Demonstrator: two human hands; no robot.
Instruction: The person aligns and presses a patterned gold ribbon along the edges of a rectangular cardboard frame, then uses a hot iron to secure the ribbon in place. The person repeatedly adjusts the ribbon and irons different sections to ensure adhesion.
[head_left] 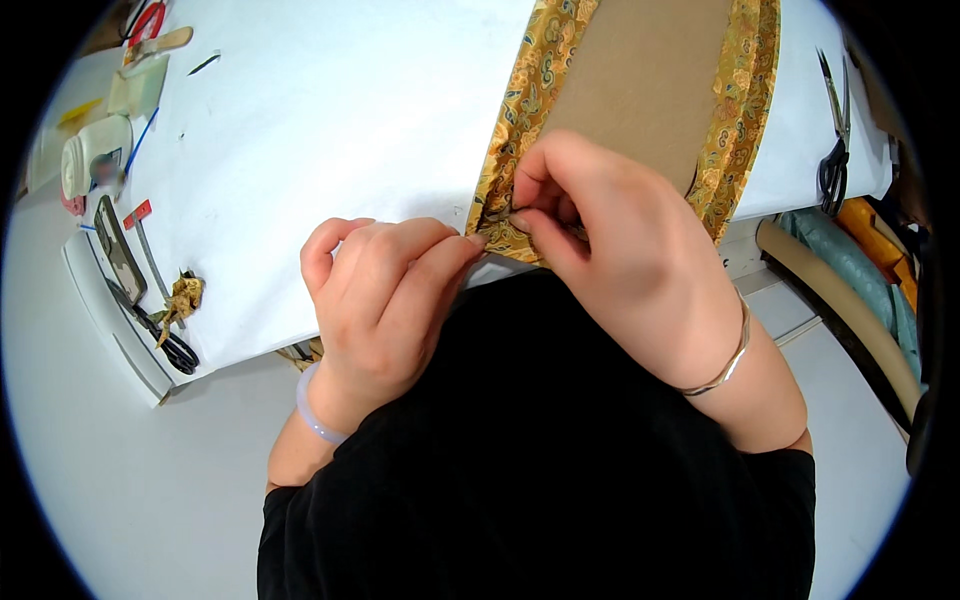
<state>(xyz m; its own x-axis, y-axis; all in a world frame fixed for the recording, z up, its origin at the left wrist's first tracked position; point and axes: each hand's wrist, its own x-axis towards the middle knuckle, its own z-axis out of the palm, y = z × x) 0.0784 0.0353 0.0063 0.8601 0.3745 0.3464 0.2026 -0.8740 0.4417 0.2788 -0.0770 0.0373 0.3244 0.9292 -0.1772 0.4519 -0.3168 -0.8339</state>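
A long tan board (635,85) lies on the table, its edges wrapped in gold patterned brocade fabric (541,75). At the board's near left corner my left hand (385,285) is closed, its fingertips gripping the outer edge of the brocade. Just right of them my right hand (625,225) pinches the folded brocade at the same corner between thumb and forefinger. The exact fold under the fingertips is partly hidden.
White paper (340,110) covers the table. Scissors (835,140) lie at the right, and black-handled scissors (170,340) with fabric scraps (184,298) at the left. A white jar (103,148), a phone (120,250) and a brush (163,43) sit along the left edge. Fabric rolls (850,260) stand lower right.
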